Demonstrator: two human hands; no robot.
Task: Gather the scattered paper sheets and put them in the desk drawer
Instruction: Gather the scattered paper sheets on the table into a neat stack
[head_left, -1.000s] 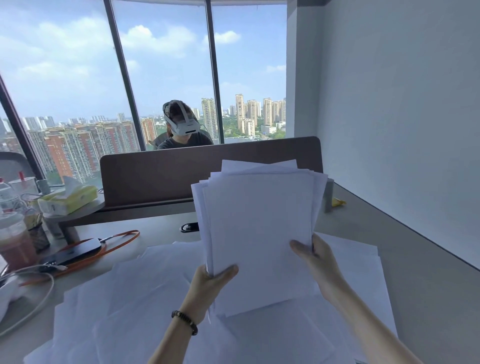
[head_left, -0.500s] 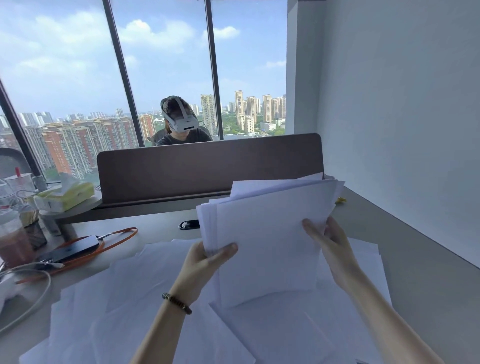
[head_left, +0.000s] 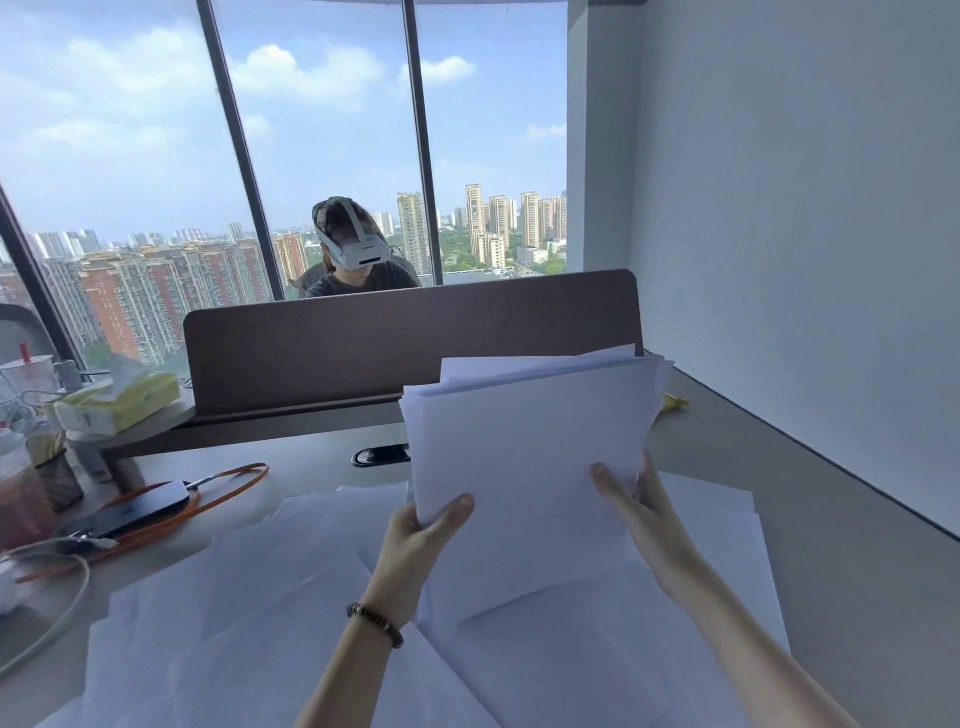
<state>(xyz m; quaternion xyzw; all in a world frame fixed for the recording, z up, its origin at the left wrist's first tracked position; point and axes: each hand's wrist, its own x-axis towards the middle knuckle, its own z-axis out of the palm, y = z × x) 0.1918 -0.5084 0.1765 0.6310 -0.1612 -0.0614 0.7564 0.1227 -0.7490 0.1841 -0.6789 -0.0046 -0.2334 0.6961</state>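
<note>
I hold a stack of white paper sheets (head_left: 524, 457) upright above the desk, its top leaning away toward the divider. My left hand (head_left: 415, 545), with a beaded bracelet at the wrist, grips the stack's left edge with the thumb in front. On the right edge, my right hand (head_left: 644, 519) grips with the fingers wrapped behind the stack. Several loose white sheets (head_left: 249, 613) lie overlapping on the grey desk (head_left: 857, 582) beneath and around my arms. No drawer is in view.
A brown divider panel (head_left: 405, 338) closes the desk's far side; a person with a white headset sits behind it. At left are a phone (head_left: 135, 512) on an orange lanyard, a white cable, drink cups and a tissue pack (head_left: 119, 400). A white wall runs along the right.
The stack has dropped lower and tipped back from nearly vertical, its top now leaning toward the divider. Both hands kept their grip on its sides.
</note>
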